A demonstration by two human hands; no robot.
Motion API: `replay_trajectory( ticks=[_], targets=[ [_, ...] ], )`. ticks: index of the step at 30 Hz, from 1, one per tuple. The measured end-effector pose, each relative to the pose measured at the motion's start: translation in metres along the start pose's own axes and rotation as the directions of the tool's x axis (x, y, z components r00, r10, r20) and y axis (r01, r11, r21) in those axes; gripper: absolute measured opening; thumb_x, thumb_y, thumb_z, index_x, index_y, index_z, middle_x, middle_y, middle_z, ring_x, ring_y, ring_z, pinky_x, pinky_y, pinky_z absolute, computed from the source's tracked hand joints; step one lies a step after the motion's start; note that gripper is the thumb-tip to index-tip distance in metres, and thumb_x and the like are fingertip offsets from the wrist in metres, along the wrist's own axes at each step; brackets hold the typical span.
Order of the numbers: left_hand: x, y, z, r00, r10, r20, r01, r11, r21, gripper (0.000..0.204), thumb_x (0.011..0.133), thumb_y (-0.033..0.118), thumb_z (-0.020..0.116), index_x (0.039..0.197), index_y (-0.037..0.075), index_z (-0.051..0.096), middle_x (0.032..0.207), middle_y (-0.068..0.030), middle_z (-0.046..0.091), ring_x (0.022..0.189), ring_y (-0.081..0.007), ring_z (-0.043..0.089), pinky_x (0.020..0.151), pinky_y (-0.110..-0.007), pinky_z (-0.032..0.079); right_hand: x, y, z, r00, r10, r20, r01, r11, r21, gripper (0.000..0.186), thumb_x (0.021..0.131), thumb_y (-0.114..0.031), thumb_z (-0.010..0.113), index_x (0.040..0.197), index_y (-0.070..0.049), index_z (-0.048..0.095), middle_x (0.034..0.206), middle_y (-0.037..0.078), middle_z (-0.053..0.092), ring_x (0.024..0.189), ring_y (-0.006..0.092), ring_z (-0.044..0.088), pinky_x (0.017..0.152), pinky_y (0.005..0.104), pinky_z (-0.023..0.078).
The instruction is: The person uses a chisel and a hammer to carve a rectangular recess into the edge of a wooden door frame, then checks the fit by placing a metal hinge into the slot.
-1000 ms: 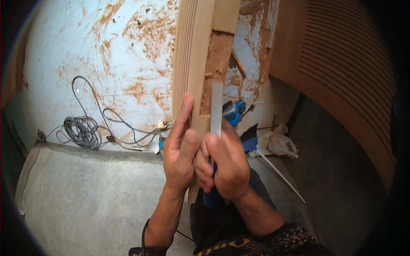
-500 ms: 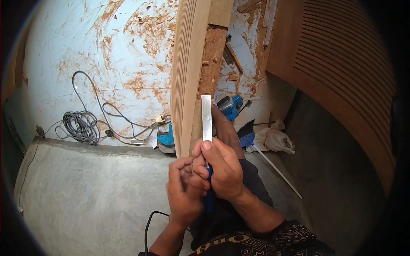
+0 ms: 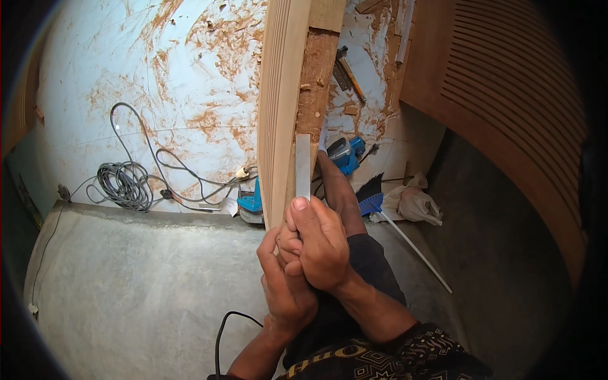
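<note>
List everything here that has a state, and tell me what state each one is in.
Right hand: closed on the flat metal blade.
Left hand: wrapped beneath the right.
Flat metal blade: upright against the ribbed wooden panel.
Grey cable: coiled on the floor.
Blue broom: lying flat.

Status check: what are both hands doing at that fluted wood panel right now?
Right hand shut on flat metal blade, thumb on it. Left hand cupped under right, bracing. Blade lies along rough edge of fluted panel. Nothing between blade and edge.
</note>
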State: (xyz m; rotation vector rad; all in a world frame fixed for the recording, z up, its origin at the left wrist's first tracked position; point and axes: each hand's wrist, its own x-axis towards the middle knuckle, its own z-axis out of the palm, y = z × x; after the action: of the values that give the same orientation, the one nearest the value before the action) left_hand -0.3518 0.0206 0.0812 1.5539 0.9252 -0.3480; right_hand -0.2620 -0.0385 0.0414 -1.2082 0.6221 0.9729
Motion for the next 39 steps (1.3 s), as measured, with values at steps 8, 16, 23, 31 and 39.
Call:
replay_trajectory(
  ticks=[8,16,23,31,39],
  targets=[
    [0.009,-0.008,0.002,0.999,-0.003,0.053,0.005,0.999,-0.043,0.061,0.113,0.044,0.028,0.145,-0.007,0.035,0.139,-0.0222,0.051,0.123,-0.0267,0.055,0.103,-0.037,0.045,0.004,0.002,-0.004,0.999,0.020,-0.032,-0.021,1.000,-0.015,0.041,0.113,-0.029,0.042,0.082,-0.004,0.050,0.059,0.000,0.046,0.051,0.0077,0.041,0.048,0.0291,0.035],
    [0.031,0.002,0.004,0.997,0.014,0.082,-0.021,0.996,0.081,0.057,0.112,0.040,0.035,0.144,-0.007,0.034,0.134,-0.0221,0.054,0.118,-0.0263,0.058,0.097,-0.038,0.048,0.018,0.000,-0.008,0.993,-0.112,-0.045,0.104,0.982,-0.157,0.041,0.113,-0.028,0.041,0.081,-0.004,0.049,0.060,-0.001,0.045,0.053,0.0078,0.041,0.049,0.0289,0.037],
    [0.013,-0.008,0.003,0.999,-0.009,0.050,0.012,0.998,-0.057,0.062,0.111,0.045,0.038,0.144,-0.008,0.033,0.126,-0.0233,0.059,0.112,-0.0302,0.062,0.094,-0.040,0.049,0.006,-0.003,-0.005,1.000,0.025,-0.013,-0.025,1.000,0.004,0.041,0.113,-0.029,0.039,0.080,-0.006,0.045,0.061,-0.002,0.044,0.052,0.0064,0.040,0.048,0.0260,0.035],
    [0.024,-0.005,0.010,0.999,0.054,0.003,-0.054,0.998,0.019,0.067,0.109,0.050,0.038,0.144,-0.008,0.034,0.113,-0.0277,0.066,0.102,-0.0383,0.069,0.085,-0.045,0.053,0.014,-0.004,-0.010,1.000,-0.016,-0.008,0.015,0.995,-0.097,0.042,0.113,-0.031,0.041,0.081,-0.005,0.049,0.060,0.000,0.046,0.052,0.0078,0.041,0.050,0.0283,0.036],
    [0.022,-0.002,0.006,0.999,0.038,0.027,-0.038,0.999,0.024,0.069,0.109,0.050,0.038,0.144,-0.009,0.033,0.112,-0.0267,0.066,0.099,-0.0375,0.069,0.084,-0.045,0.053,0.012,-0.009,-0.008,0.999,0.000,-0.034,-0.005,0.992,-0.128,0.042,0.112,-0.034,0.041,0.083,-0.004,0.051,0.060,0.000,0.046,0.054,0.0076,0.042,0.051,0.0293,0.038]
  ],
)
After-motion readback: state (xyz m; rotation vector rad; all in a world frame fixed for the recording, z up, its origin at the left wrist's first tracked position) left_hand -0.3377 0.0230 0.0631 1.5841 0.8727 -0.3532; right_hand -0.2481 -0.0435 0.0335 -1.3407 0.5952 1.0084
